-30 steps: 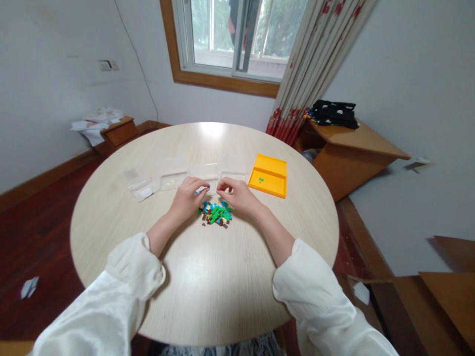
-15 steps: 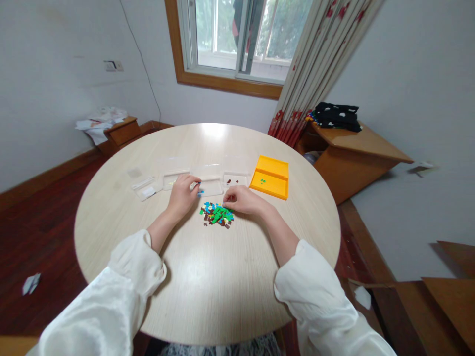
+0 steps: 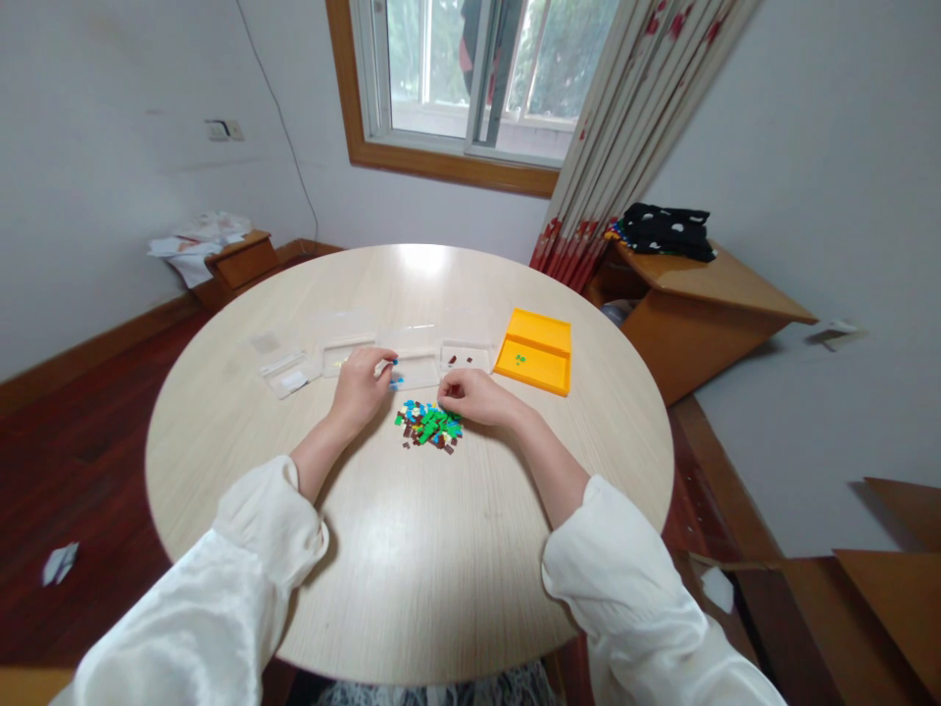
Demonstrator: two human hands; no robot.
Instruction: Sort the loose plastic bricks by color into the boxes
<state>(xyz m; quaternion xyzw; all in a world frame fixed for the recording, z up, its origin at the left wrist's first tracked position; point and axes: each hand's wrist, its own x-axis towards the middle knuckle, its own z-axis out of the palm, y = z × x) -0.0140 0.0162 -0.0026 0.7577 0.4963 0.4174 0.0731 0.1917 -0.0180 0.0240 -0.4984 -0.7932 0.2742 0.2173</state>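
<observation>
A mixed pile of small building bricks (image 3: 430,427), green, blue, brown and pale yellow, lies on the round table. My left hand (image 3: 362,382) is over the left end of a clear plastic box (image 3: 419,371), thumb and forefinger pinching a small blue brick (image 3: 394,362). Other blue bricks (image 3: 397,379) lie in that box below the fingertips. My right hand (image 3: 470,394) is at the pile's upper right edge with its fingers closed together. Whatever those fingers hold, if anything, is too small to make out.
A clear box (image 3: 467,355) with a few brown bricks stands behind my right hand. Right of it is an open yellow case (image 3: 534,365) with green bricks. Farther left are another clear box (image 3: 334,355) and a small open case (image 3: 288,376) on the pale table (image 3: 397,549).
My right hand has shifted very slightly left at the pile's edge. The left hand stays at the clear box, still pinching the blue brick.
</observation>
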